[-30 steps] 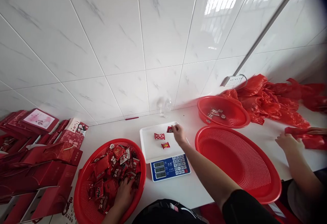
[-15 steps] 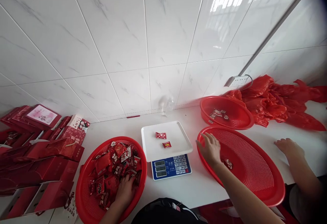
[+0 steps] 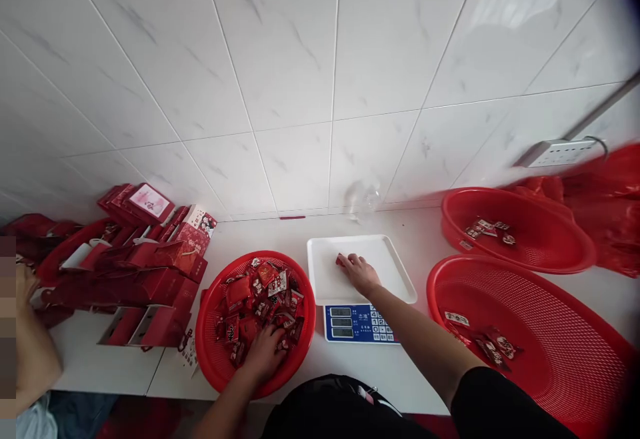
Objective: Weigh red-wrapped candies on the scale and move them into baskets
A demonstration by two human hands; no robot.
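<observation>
My right hand (image 3: 359, 273) reaches over the white tray (image 3: 395, 269) of a digital scale, fingers bent together on a red wrapped candy (image 3: 341, 260). Most of that candy is hidden under my fingertips. Inside the round red basket (image 3: 201, 332), my left hand (image 3: 266, 353) lies on a heap of red wrapped candies (image 3: 260, 292). Its fingers are slightly apart and bent down over the wrappers, with the tips partly hidden. Below the tray, my right forearm covers part of the blue scale panel (image 3: 342, 323).
Oval red baskets (image 3: 575, 312) with several wrapped candies stand at right. Dark red gift boxes (image 3: 165, 285) are stacked at left, near another person's arm (image 3: 37, 345). By the tiled wall are a clear glass (image 3: 371, 197), a power strip (image 3: 557, 152) and red plastic bags (image 3: 617, 225).
The view has swung left. My right hand has moved from the oval basket to the scale tray and closed on candy there. My left hand stays in the round basket.
</observation>
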